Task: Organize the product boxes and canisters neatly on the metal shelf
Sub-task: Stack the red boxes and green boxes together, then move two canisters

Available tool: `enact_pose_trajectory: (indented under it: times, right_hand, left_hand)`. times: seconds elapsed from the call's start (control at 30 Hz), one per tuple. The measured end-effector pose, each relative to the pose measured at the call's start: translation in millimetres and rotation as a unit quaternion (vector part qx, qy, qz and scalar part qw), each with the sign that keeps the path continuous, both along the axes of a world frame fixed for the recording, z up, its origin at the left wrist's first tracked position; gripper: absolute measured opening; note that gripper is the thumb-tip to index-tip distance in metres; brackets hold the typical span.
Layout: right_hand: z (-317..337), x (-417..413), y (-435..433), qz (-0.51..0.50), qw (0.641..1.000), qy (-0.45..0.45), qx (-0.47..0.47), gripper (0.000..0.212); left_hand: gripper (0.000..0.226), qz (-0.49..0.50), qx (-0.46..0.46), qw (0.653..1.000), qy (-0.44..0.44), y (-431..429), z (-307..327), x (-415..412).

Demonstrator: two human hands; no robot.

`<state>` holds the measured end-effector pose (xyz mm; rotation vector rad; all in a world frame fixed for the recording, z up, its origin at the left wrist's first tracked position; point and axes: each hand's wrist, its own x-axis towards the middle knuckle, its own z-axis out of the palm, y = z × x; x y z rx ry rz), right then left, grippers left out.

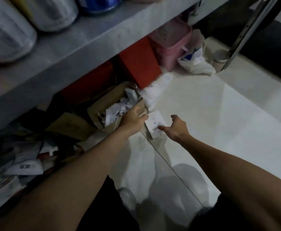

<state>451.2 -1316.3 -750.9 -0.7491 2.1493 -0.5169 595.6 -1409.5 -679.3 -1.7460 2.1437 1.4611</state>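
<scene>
A small white product box (154,121) lies on the pale floor tiles in front of the metal shelf (89,40). My left hand (133,118) reaches down at its left edge, fingers loosely extended and touching the box's near corner. My right hand (175,128) hovers at the box's right side with fingers and thumb spread, fingertips on its lower face. Neither hand has closed round the box. Silver canisters (8,34) and a blue one (99,4) stand on the shelf above.
Under the shelf sit an open cardboard box (103,114) of crumpled white packets, red boxes (136,64), a pink plastic container (171,45) and a white plastic bag (194,62). Loose papers and packets pile at lower left. A metal frame leg (246,32) slants at upper right.
</scene>
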Motion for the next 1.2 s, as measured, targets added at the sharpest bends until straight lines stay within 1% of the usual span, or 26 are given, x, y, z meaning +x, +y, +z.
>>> enact_pose_trajectory:
  times: [0.1, 0.2, 0.3, 0.37, 0.43, 0.57, 0.67, 0.73, 0.8, 0.87, 0.93, 1.0, 1.1, 1.2]
  right_hand:
    - [-47, 7, -9, 0.045, 0.998, 0.026, 0.028, 0.082]
    - [-81, 15, -19, 0.051, 0.996, 0.055, 0.057, 0.084]
    - [-100, 24, -28, 0.035, 0.994, 0.067, 0.079, 0.095]
    - [-108, 27, -32, 0.041, 0.992, 0.076, 0.097, 0.104]
    - [-115, 29, -33, 0.058, 0.987, 0.101, 0.113, 0.108]
    - [-129, 37, -33, 0.049, 0.981, 0.143, 0.119, 0.097]
    - [-131, 42, -33, 0.025, 0.983, 0.148, 0.106, 0.090]
    - [-127, 44, -31, 0.012, 0.986, 0.138, 0.095, 0.091]
    - [-119, 43, -28, 0.007, 0.990, 0.114, 0.084, 0.102]
    - [-110, 39, -25, 0.001, 0.995, 0.075, 0.062, 0.112]
    - [-102, 30, -20, -0.009, 0.999, 0.032, 0.024, 0.115]
    - [-96, 22, -16, -0.021, 1.000, -0.008, -0.015, 0.111]
    - [-80, 10, -13, -0.055, 0.994, -0.072, -0.054, 0.099]
    - [-65, 0, -11, -0.067, 0.990, -0.101, -0.073, 0.089]
  left_hand:
    - [0.054, -0.019, -0.009, 0.999, -0.029, -12, -24, 6]
    - [0.055, -0.024, -0.030, 0.998, -0.041, -24, -36, 5]
    - [0.054, -0.042, -0.053, 0.997, -0.042, -25, -43, 5]
    - [0.058, -0.075, -0.046, 0.994, -0.068, -24, -46, 8]
    - [0.062, -0.100, -0.038, 0.991, -0.084, -24, -47, 11]
    - [0.061, -0.088, -0.057, 0.993, -0.052, -28, -41, 10]
    - [0.062, -0.090, -0.060, 0.993, -0.039, -27, -39, 9]
    - [0.062, -0.092, -0.063, 0.993, -0.036, -28, -38, 9]
    - [0.062, -0.089, -0.067, 0.993, -0.036, -31, -37, 9]
    - [0.061, -0.090, -0.070, 0.993, -0.030, -33, -36, 5]
    - [0.059, -0.085, -0.072, 0.994, -0.020, -35, -36, 0]
    - [0.055, -0.080, -0.072, 0.994, -0.004, -34, -35, -3]
    - [0.047, -0.069, -0.075, 0.995, 0.013, -32, -33, -8]
    - [0.046, -0.050, -0.071, 0.996, 0.032, -28, -28, -14]
